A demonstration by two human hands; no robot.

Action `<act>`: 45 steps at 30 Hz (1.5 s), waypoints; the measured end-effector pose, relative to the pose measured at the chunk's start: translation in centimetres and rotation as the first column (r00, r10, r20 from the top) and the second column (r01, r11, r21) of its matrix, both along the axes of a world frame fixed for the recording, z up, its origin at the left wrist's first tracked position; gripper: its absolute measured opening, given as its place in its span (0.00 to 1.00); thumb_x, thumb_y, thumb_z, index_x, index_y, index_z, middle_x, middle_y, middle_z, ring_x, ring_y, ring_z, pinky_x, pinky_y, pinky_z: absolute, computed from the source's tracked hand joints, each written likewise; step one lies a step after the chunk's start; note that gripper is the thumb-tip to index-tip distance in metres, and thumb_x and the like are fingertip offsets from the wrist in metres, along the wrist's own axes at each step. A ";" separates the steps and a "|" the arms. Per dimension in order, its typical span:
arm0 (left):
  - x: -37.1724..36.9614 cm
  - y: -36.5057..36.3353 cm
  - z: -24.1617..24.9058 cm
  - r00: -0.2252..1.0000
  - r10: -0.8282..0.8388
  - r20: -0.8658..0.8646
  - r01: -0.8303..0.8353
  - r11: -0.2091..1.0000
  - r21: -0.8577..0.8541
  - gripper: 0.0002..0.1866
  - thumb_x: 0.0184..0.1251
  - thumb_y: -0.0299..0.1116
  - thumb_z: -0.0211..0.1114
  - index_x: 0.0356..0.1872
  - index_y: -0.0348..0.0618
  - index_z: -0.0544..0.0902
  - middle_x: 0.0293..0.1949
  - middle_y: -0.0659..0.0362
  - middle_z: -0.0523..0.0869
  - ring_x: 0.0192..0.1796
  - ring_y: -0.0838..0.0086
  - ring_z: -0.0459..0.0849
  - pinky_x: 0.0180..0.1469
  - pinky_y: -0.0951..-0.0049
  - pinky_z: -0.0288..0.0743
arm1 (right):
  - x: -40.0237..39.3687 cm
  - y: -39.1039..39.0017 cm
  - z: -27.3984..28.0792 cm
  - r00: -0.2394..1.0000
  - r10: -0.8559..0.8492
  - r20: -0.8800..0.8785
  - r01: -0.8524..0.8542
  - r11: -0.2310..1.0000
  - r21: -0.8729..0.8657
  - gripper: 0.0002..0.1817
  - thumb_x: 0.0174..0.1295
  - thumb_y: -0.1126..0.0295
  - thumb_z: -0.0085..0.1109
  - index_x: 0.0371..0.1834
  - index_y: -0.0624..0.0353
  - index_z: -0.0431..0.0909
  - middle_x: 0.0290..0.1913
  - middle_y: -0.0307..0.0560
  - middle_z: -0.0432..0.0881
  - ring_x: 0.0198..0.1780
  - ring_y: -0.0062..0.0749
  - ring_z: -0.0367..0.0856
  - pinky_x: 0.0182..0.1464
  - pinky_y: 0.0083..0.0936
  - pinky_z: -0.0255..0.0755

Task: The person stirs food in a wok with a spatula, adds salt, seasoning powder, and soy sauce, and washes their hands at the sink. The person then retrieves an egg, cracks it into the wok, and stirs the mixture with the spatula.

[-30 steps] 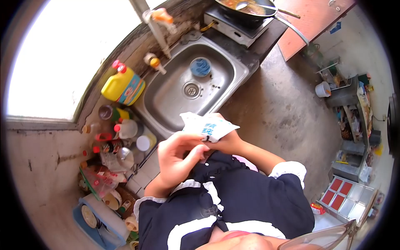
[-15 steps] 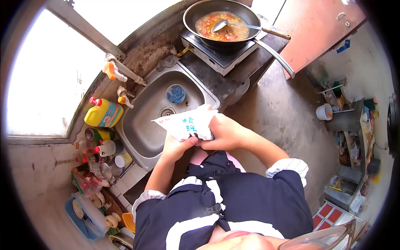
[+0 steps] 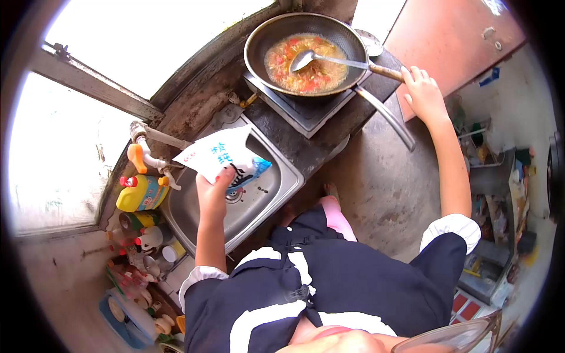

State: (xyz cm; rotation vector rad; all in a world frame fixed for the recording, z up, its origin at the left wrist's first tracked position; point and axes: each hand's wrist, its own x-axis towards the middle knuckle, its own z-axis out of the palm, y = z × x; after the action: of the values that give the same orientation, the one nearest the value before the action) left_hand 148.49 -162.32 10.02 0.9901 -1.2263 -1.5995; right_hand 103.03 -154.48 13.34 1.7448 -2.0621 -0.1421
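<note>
My left hand (image 3: 212, 197) is closed on a white plastic packet (image 3: 206, 154) with blue Chinese print and a blue lower corner, held over the sink. To the right, my right hand (image 3: 425, 94) is stretched out with its fingers apart. Its fingertips are right at the end of the wooden handle of a metal cooking spoon (image 3: 338, 60). The spoon's bowl lies in a reddish, soupy dish (image 3: 312, 80) with tomato-like pieces. This dish fills the bottom of a dark wok (image 3: 259, 35), whose long metal handle points toward the lower right.
The wok sits on a stove (image 3: 306, 112) at the counter's end. Beside it is a steel sink (image 3: 288, 182), with a tap (image 3: 141, 156) by the window. A yellow bottle (image 3: 141, 193) and several containers line the left. A reddish board (image 3: 453, 41) stands behind my right hand.
My right hand has let go of the packet and moved up and right to the spoon's handle. My left hand alone now holds the packet, farther left, with more of its print showing.
</note>
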 end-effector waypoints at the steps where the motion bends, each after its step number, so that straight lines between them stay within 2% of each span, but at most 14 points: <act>1: -0.6 -0.4 0.0 0.999 0.036 -0.006 -0.037 0.999 -0.011 0.17 0.58 0.34 0.68 0.43 0.33 0.78 0.32 0.59 0.82 0.28 0.79 0.80 0.25 0.79 0.75 | -1.9 -0.7 -0.5 0.999 0.045 0.002 -0.045 0.998 0.043 0.25 0.49 0.70 0.67 0.51 0.60 0.71 0.45 0.48 0.74 0.50 0.40 0.75 0.49 0.33 0.74; 3: -1.9 -0.9 -0.3 0.996 0.092 0.007 -0.091 0.995 -0.046 0.17 0.59 0.34 0.67 0.44 0.34 0.77 0.32 0.59 0.82 0.28 0.79 0.80 0.25 0.79 0.75 | -4.9 -2.2 -2.1 0.984 0.160 0.081 -0.166 0.984 0.062 0.23 0.49 0.72 0.65 0.50 0.60 0.71 0.43 0.49 0.75 0.48 0.40 0.77 0.49 0.32 0.74; 6: -3.9 -0.5 -0.3 0.983 0.182 0.027 -0.180 0.983 -0.044 0.18 0.59 0.34 0.67 0.46 0.35 0.77 0.35 0.59 0.82 0.31 0.78 0.81 0.25 0.79 0.75 | -7.9 -3.9 -3.3 0.954 0.189 0.234 -0.228 0.961 0.154 0.21 0.51 0.74 0.61 0.50 0.60 0.70 0.41 0.50 0.75 0.46 0.41 0.78 0.48 0.32 0.75; 7: -4.9 -0.4 0.3 0.981 0.196 0.016 -0.195 0.980 -0.033 0.18 0.59 0.34 0.67 0.46 0.35 0.77 0.35 0.59 0.83 0.32 0.79 0.81 0.25 0.79 0.75 | -8.7 -4.3 -3.8 0.944 0.204 0.258 -0.250 0.955 0.161 0.19 0.53 0.76 0.55 0.50 0.63 0.70 0.39 0.52 0.75 0.44 0.42 0.78 0.46 0.31 0.75; 10: -6.8 0.2 0.5 0.962 0.273 0.025 -0.272 0.962 -0.021 0.20 0.59 0.35 0.68 0.48 0.36 0.75 0.38 0.58 0.83 0.33 0.78 0.82 0.25 0.78 0.76 | -9.9 -4.8 -3.2 0.909 0.411 0.072 -0.410 0.912 -0.020 0.16 0.54 0.78 0.50 0.49 0.65 0.70 0.38 0.51 0.75 0.42 0.42 0.78 0.46 0.32 0.75; 14: -8.5 0.6 1.0 0.942 0.324 0.090 -0.320 0.946 -0.056 0.19 0.60 0.36 0.67 0.48 0.36 0.75 0.37 0.58 0.83 0.33 0.77 0.82 0.24 0.77 0.76 | -11.3 -5.3 1.6 0.861 0.474 -0.185 -0.493 0.868 -0.066 0.15 0.56 0.75 0.50 0.47 0.65 0.70 0.36 0.47 0.74 0.39 0.35 0.77 0.42 0.28 0.75; 19: -10.3 0.5 2.8 0.918 0.347 0.194 -0.332 0.937 -0.105 0.17 0.60 0.35 0.65 0.46 0.35 0.76 0.35 0.57 0.84 0.32 0.76 0.84 0.23 0.76 0.77 | -14.1 -5.1 3.6 0.851 0.522 -0.047 -0.522 0.836 -0.166 0.14 0.57 0.74 0.52 0.48 0.55 0.73 0.30 0.43 0.73 0.31 0.38 0.77 0.32 0.33 0.73; 21: -10.9 0.4 3.3 0.901 0.368 0.229 -0.355 0.930 -0.098 0.21 0.57 0.39 0.70 0.47 0.37 0.77 0.37 0.61 0.83 0.33 0.81 0.80 0.25 0.80 0.72 | -14.6 -4.7 4.1 0.855 0.511 0.088 -0.495 0.855 -0.157 0.13 0.59 0.72 0.53 0.48 0.56 0.72 0.30 0.45 0.74 0.30 0.41 0.77 0.32 0.35 0.72; 25: -11.4 0.1 4.2 0.911 0.319 0.262 -0.302 0.947 -0.105 0.21 0.57 0.38 0.69 0.47 0.37 0.77 0.37 0.62 0.83 0.34 0.83 0.80 0.26 0.81 0.72 | -15.2 -4.2 4.3 0.779 0.466 0.419 -0.432 0.884 -0.179 0.11 0.63 0.68 0.53 0.46 0.60 0.72 0.27 0.50 0.76 0.26 0.45 0.75 0.30 0.34 0.70; 28: -12.0 -0.2 4.5 0.906 0.321 0.277 -0.302 0.947 -0.108 0.20 0.58 0.38 0.69 0.47 0.37 0.78 0.38 0.61 0.83 0.34 0.83 0.80 0.25 0.81 0.72 | -16.0 -4.2 4.6 0.666 0.342 0.663 -0.360 0.926 -0.117 0.10 0.65 0.67 0.53 0.40 0.63 0.72 0.23 0.48 0.75 0.23 0.36 0.72 0.28 0.27 0.66; 31: -12.7 -0.5 4.4 0.907 0.318 0.274 -0.286 0.946 -0.152 0.20 0.58 0.38 0.69 0.47 0.36 0.78 0.37 0.61 0.84 0.34 0.83 0.80 0.25 0.82 0.72 | -16.1 -4.2 4.6 0.459 0.142 0.877 -0.259 0.966 -0.021 0.10 0.65 0.67 0.52 0.37 0.65 0.72 0.19 0.43 0.71 0.23 0.24 0.68 0.27 0.21 0.62; 34: -13.2 -0.4 4.6 0.893 0.319 0.317 -0.290 0.947 -0.138 0.18 0.59 0.38 0.67 0.46 0.39 0.78 0.36 0.60 0.84 0.34 0.81 0.82 0.26 0.80 0.73 | -15.8 -4.2 5.2 0.278 -0.018 0.961 -0.222 0.971 0.082 0.12 0.65 0.67 0.53 0.34 0.67 0.72 0.19 0.40 0.69 0.24 0.18 0.67 0.26 0.20 0.61; 40: -13.7 -0.2 4.2 0.919 0.298 0.257 -0.281 0.954 -0.101 0.20 0.58 0.36 0.69 0.47 0.36 0.78 0.37 0.61 0.84 0.34 0.83 0.80 0.25 0.83 0.72 | -13.9 -5.4 3.4 0.388 0.092 0.917 -0.238 0.971 0.003 0.14 0.64 0.65 0.54 0.30 0.67 0.73 0.18 0.40 0.68 0.22 0.21 0.65 0.25 0.24 0.61; 45: -13.1 0.4 3.5 0.914 0.330 0.237 -0.316 0.944 -0.096 0.20 0.57 0.37 0.69 0.47 0.36 0.78 0.37 0.61 0.83 0.33 0.82 0.80 0.25 0.82 0.73 | -13.9 -7.6 2.1 0.399 0.010 0.917 -0.237 0.967 0.093 0.14 0.63 0.65 0.54 0.28 0.67 0.73 0.17 0.39 0.67 0.21 0.21 0.64 0.25 0.24 0.60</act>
State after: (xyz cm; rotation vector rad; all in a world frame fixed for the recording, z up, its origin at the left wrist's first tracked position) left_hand 135.38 -161.91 13.48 1.3150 -1.1913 -1.2018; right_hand 89.18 -162.11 15.42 2.4420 -2.6543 0.9232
